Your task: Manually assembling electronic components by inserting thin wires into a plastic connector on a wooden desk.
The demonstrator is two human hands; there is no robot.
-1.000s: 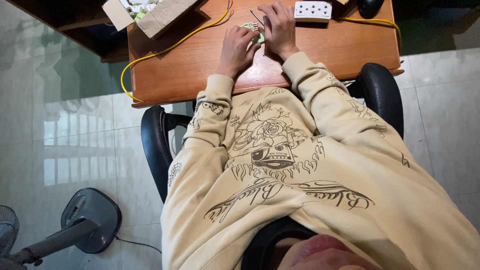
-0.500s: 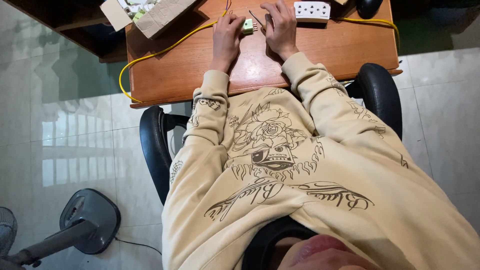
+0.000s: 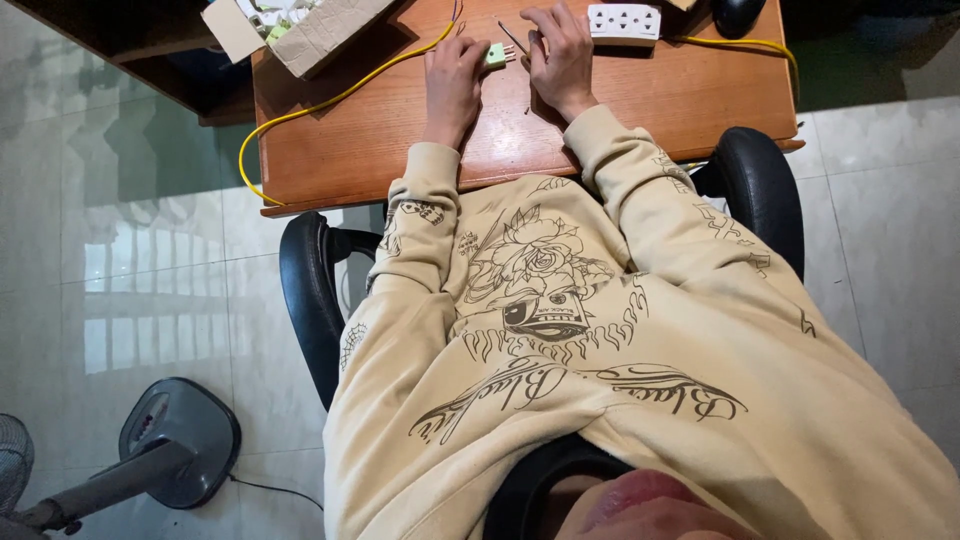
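My left hand (image 3: 453,82) rests on the wooden desk (image 3: 640,110) and pinches a small green plug (image 3: 495,55) at its fingertips. A yellow cable (image 3: 330,100) runs from that spot off to the left and loops over the desk edge. My right hand (image 3: 560,55) lies just right of the plug, its fingers curled around a thin dark tool (image 3: 512,38) whose tip points toward the plug. Beige sleeves cover both arms. A white power strip (image 3: 625,20) lies just beyond my right hand.
An open cardboard box (image 3: 310,28) with small parts sits at the desk's far left. A black mouse (image 3: 738,12) and a second stretch of yellow cable (image 3: 745,45) lie at the far right. I sit in a black office chair (image 3: 310,290). A fan base (image 3: 175,445) stands on the tiled floor.
Both hands have shifted slightly farther up the desk. The green plug now sits at my left fingertips, and the thin tool is angled toward it.
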